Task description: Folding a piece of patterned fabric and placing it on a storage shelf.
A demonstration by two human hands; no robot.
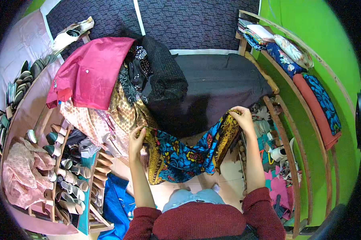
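Two hands, one cloth: left hand [137, 140] pinches its upper left corner, right hand [241, 118] grips its upper right, fingers curled on the edge. Blue-and-yellow patterned cloth [188, 156] sags between them at the near side of the dark platform [224, 80]; contact with it, can't tell. Looks mid-handling: cloth is lifted and partly spread, not folded or set down. Folded cloths [320, 104] already lie on the wooden rack [294, 188], right side; magenta cloth [94, 72], black cloth [164, 68] and gold-dotted cloth [130, 108] are heaped loose at left, so plenty seems left unfolded. Pose: both forearms reach forward, hands well apart, right one farther out than left.
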